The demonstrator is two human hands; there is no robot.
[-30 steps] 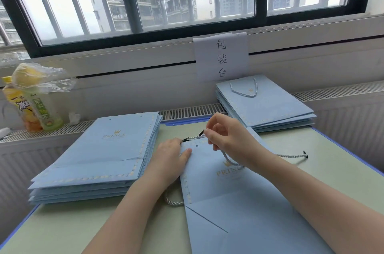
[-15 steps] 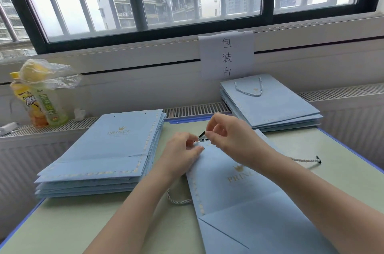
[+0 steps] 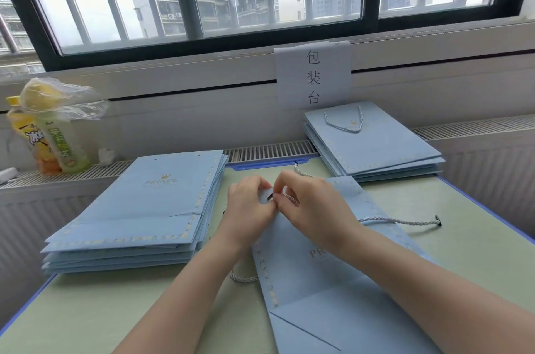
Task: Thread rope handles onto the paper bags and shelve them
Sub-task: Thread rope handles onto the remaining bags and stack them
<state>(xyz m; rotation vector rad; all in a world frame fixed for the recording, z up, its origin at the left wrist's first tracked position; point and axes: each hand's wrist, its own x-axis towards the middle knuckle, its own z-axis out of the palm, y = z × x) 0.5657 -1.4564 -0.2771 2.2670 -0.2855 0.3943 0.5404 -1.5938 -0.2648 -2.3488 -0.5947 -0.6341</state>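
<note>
A flat light-blue paper bag (image 3: 318, 275) lies on the green table (image 3: 101, 310) in front of me. My left hand (image 3: 249, 206) pinches the bag's top corner. My right hand (image 3: 309, 206) pinches a grey rope handle (image 3: 289, 198) by its black tip at the bag's hole. The rope's other end (image 3: 405, 221) trails out to the right. Another rope loop (image 3: 241, 278) pokes out from under the bag's left edge, and a rope end (image 3: 301, 171) lies behind my hands.
A stack of blue bags without handles (image 3: 144, 209) sits to the left. A stack of bags with rope handles (image 3: 373, 145) lies at the back right on the vent ledge. Drink bottles under a plastic bag (image 3: 49, 133) stand at the far left. A paper sign (image 3: 312, 75) hangs below the window.
My hands have come together at the bag's top corner. The right hand brought the rope tip down to the hole, and the left hand shifted from resting on the bag to pinching its edge.
</note>
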